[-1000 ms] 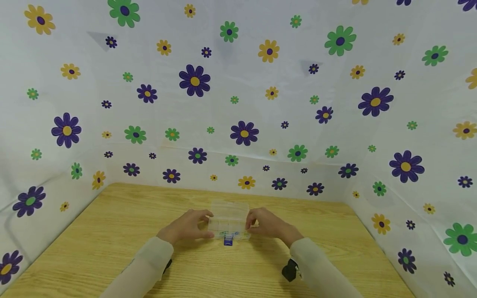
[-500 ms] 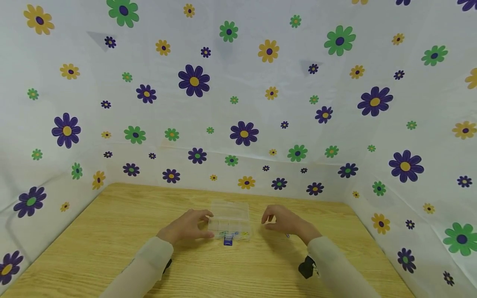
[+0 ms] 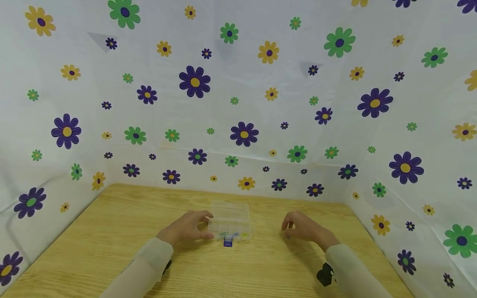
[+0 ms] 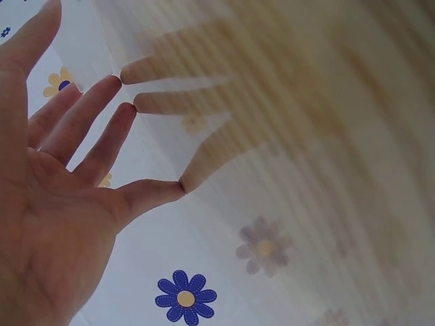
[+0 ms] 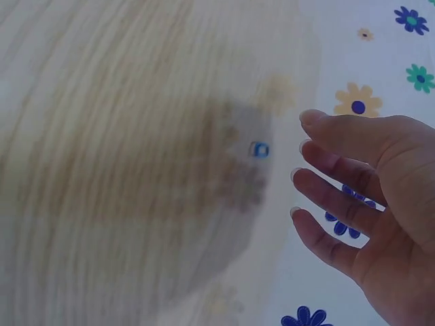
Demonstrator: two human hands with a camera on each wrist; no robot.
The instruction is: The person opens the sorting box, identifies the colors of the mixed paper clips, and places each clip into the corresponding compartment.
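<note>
A clear plastic compartment box [image 3: 230, 212] lies on the table with its lid raised at the back. At its front hangs a blue latch [image 3: 228, 242]. Small green, blue and yellow pieces [image 3: 244, 235] show in its front part. My left hand [image 3: 188, 227] stands at the box's left side, fingers spread and fingertips on the table in the left wrist view; whether they touch the box I cannot tell. To the right of the box, my right hand [image 3: 307, 227] is low over the table, fingers loosely bent. Just off its fingertips lies a small blue ring-like piece [image 5: 259, 149].
The wooden table [image 3: 149, 265] is enclosed at the back and both sides by white sheeting [image 3: 238, 107] with printed flowers. A black wrist device [image 3: 325, 275] hangs under the right sleeve.
My right hand has left the box's right edge and moved right, to the small blue piece on the table. The left hand and the box have stayed put.
</note>
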